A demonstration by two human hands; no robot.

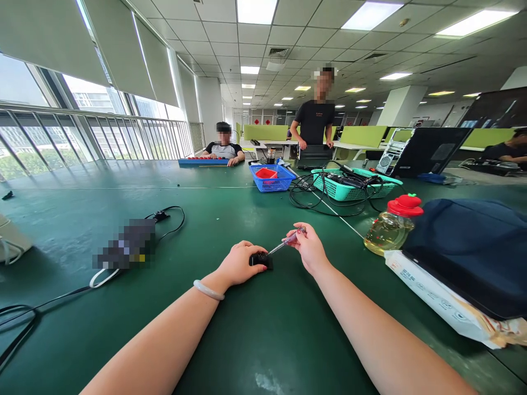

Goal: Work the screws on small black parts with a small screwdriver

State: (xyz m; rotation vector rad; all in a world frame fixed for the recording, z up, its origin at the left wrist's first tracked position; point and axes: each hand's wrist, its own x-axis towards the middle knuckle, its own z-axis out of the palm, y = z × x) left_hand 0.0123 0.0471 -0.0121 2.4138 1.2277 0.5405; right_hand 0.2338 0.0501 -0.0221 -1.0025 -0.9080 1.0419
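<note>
My left hand (241,263), with a pale bangle at the wrist, is closed around a small black part (262,260) on the green tabletop. Its thumb and fingers grip the part from the left side, hiding some of it. In my right hand (309,249) is a screwdriver (290,238) with a clear, purplish handle, pinched between the fingers. The screwdriver slants down to the left, and its metal tip is at the black part's upper edge. I cannot make out whether the tip sits in a screw.
A bottle with a red lid (391,225), a dark blue bag (469,241) and a white packet (436,296) lie on the right. Farther back are a blue basket (274,184), a teal basket (346,193) and cables. A cable (53,299) runs along the left. Two people are across the table.
</note>
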